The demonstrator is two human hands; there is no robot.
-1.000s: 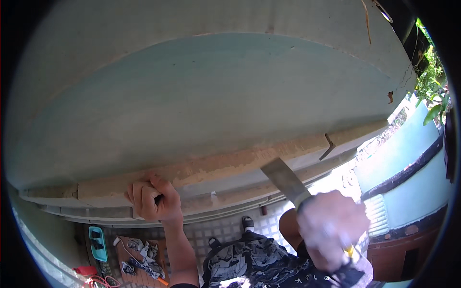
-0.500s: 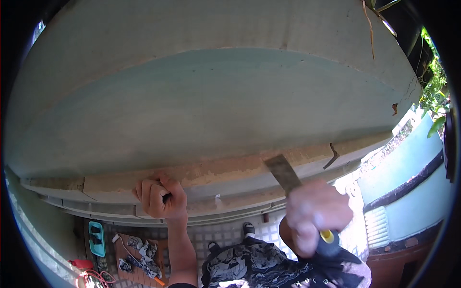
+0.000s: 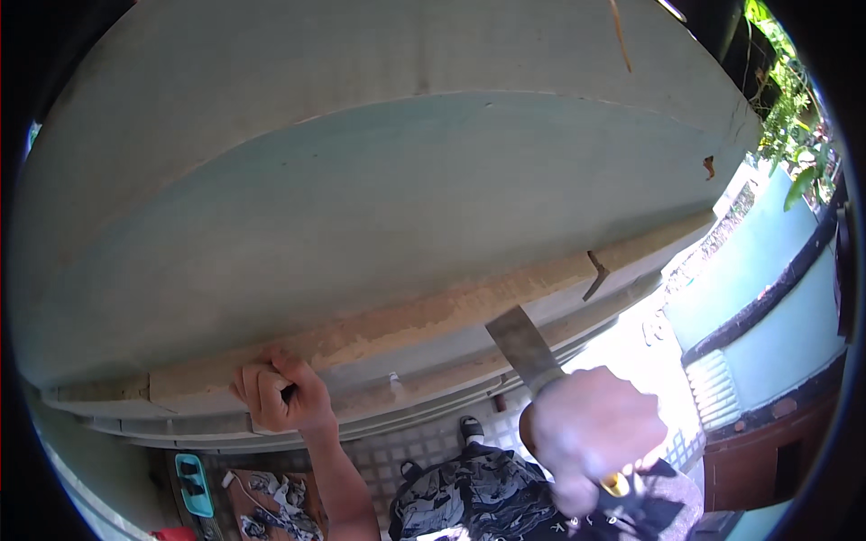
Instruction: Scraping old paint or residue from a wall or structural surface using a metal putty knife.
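1. A flat metal scraper point(image 3: 521, 344) points up to the bare tan band point(image 3: 424, 317) along the lower edge of a pale green wall point(image 3: 361, 207); its blade tip meets the band.
2. The right hand point(image 3: 591, 433) is wrapped closed around the scraper's yellow handle, low right.
3. The left hand point(image 3: 278, 395) is curled in a fist, gripping the ledge point(image 3: 180, 383) further left.
4. Below lie tiled floor point(image 3: 424, 446) and a teal tray point(image 3: 194, 484).
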